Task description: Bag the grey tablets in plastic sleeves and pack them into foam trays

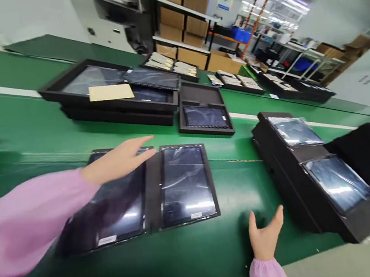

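My left hand hovers over a black foam tray, its thumb and fingers apart and nothing between them. Two dark glass panels in clear film lie side by side in that tray: a left panel, partly covered by my hand and forearm, and a right panel. Each bears a small white label at its near edge. Over the green mat, my right hand is open and bare, between the tray and a stack of black foam trays. On top of that stack sit two film-wrapped panels.
Behind the tray stand more stacked black trays with panels and a yellow paper. A smaller tray holds one panel. Trays of pale parts line the far side. Shelves with cardboard boxes rise beyond the green table.
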A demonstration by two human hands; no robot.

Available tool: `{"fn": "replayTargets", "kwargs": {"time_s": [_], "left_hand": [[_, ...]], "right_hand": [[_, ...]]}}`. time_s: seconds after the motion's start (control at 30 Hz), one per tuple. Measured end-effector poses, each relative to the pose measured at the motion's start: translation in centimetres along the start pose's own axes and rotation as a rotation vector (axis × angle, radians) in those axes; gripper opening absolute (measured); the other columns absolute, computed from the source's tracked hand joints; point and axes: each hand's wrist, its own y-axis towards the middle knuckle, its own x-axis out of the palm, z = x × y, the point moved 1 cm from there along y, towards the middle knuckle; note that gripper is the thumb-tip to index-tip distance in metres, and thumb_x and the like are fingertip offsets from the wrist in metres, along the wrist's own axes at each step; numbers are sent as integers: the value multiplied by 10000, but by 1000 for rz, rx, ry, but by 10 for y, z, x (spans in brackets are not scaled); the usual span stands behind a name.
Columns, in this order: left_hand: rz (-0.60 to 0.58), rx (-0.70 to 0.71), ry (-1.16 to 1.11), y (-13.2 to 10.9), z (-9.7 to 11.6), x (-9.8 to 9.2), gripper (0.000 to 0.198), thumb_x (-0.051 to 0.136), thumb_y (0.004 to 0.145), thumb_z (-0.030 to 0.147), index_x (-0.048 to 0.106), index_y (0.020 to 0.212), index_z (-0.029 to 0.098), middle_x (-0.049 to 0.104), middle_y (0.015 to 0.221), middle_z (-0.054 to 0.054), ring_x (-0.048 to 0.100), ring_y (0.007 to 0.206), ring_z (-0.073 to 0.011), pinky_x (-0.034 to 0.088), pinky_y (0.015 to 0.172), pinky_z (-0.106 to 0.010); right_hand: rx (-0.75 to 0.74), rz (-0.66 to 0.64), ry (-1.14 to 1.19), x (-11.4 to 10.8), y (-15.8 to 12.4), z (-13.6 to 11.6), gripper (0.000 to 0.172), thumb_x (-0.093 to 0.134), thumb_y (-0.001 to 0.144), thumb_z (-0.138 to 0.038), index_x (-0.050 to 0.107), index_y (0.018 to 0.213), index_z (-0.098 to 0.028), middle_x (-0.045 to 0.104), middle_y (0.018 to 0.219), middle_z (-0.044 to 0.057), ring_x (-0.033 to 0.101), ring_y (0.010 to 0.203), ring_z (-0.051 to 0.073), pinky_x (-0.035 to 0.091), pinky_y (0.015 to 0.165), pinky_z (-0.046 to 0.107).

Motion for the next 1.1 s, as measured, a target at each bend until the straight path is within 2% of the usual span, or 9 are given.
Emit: {"fn": "replayTargets", "kwargs": {"time_s": [0.1, 0.23, 0.43, 0.6, 0.7, 0.83, 0.93, 1.0, 1.1], "left_hand": [[145, 47, 311, -76, -86, -36, 707, 492, 731, 712, 640, 1244, 249, 664, 1414, -66, 512, 1429, -311, 299, 1265, -500], [310, -76, 405, -167, -153, -25, 779, 519, 762, 705, 566, 1372, 223, 531, 1539, -180, 441, 1484, -376, 386, 1224, -542], [307, -39, 307, -214, -181, 8, 684, 521, 891, 533, 398, 1519, 289, 570, 1513, -138, 509, 1435, -352, 422, 1184, -586], [261, -20, 252, -203, -180, 6, 700, 554, 895, 483, 370, 1539, 278, 582, 1499, -149, 519, 1422, -370, 406, 1180, -602], [242, 1, 243, -197, -177, 5, 747, 579, 882, 485, 336, 1559, 283, 570, 1504, -158, 518, 1418, -382, 413, 1167, -603], [270, 20, 258, -198, -174, 7, 837, 612, 865, 474, 235, 1596, 322, 561, 1506, -149, 518, 1412, -393, 426, 1146, -608], [295, 65, 291, -200, -168, 7, 890, 638, 853, 459, 174, 1604, 350, 575, 1480, -153, 559, 1366, -393, 461, 1101, -594], [302, 65, 310, -201, -163, 7, 893, 642, 851, 437, 170, 1603, 337, 582, 1466, -157, 575, 1346, -393, 473, 1082, -584], [309, 48, 344, -202, -157, 6, 838, 614, 873, 394, 200, 1591, 275, 581, 1460, -168, 580, 1340, -387, 475, 1075, -568]], "right_hand": [[-204, -224, 104, 28, 14, -51, 654, 502, 945, -548, 505, 1442, -122, 620, 1360, 243, 591, 1301, 392, 479, 1090, 628], [-520, -563, 250, 74, 31, -139, 469, 514, 944, -487, 675, 1276, -197, 700, 1294, 157, 651, 1224, 331, 504, 1097, 563], [-779, -882, 306, 168, 33, -272, 348, 704, 859, -358, 763, 1160, -193, 716, 1262, 151, 637, 1236, 340, 484, 1119, 527], [-707, -947, 277, 223, 33, -311, 143, 689, 887, -312, 790, 911, -214, 774, 1010, 110, 715, 1031, 304, 532, 1033, 504], [-643, -947, 311, 223, 26, -308, 143, 658, 899, -303, 771, 875, -218, 763, 1130, 116, 685, 1152, 322, 486, 1092, 538], [-592, -1039, 387, 191, 11, -306, 171, 643, 902, -341, 722, 811, -219, 744, 1221, 128, 634, 1283, 337, 435, 1147, 563], [-560, -1256, 449, 155, 14, -306, 310, 650, 894, -517, 686, 777, -232, 802, 954, 108, 770, 1019, 313, 602, 941, 497], [-421, -1539, 514, 133, 28, -302, 403, 680, 866, -612, 653, 746, -228, 808, 854, 124, 800, 872, 308, 651, 784, 447], [-210, -1724, 621, 110, 57, -293, 469, 768, 809, -639, 569, 658, -241, 774, 645, 108, 796, 693, 293, 663, 764, 443]]}}
